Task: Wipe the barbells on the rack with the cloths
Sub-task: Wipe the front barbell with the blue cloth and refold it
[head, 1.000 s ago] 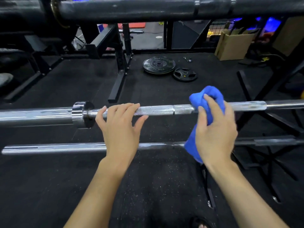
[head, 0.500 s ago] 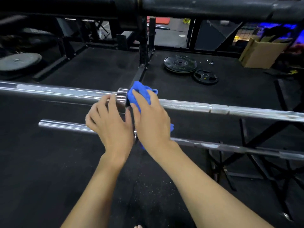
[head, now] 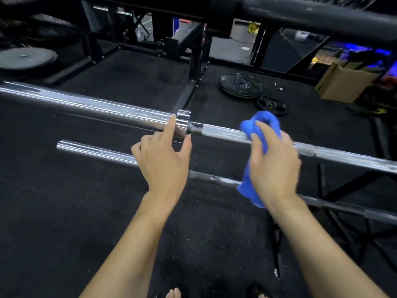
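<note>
Across the middle of the frame we see the upper barbell (head: 225, 131) running from the left edge down to the right edge, with our right hand (head: 274, 162) clenched around a blue cloth (head: 261, 123) that wraps its knurled shaft just right of center. Our left hand (head: 162, 159) is released, fingers straight, index fingertip and thumb touching the chrome collar (head: 182, 123) at frame center. Below it a second barbell (head: 96, 150) lies parallel, while two black weight plates (head: 241, 84) rest on the dark floor (head: 64, 211) in the upper right, near a cardboard box (head: 341, 84).
</note>
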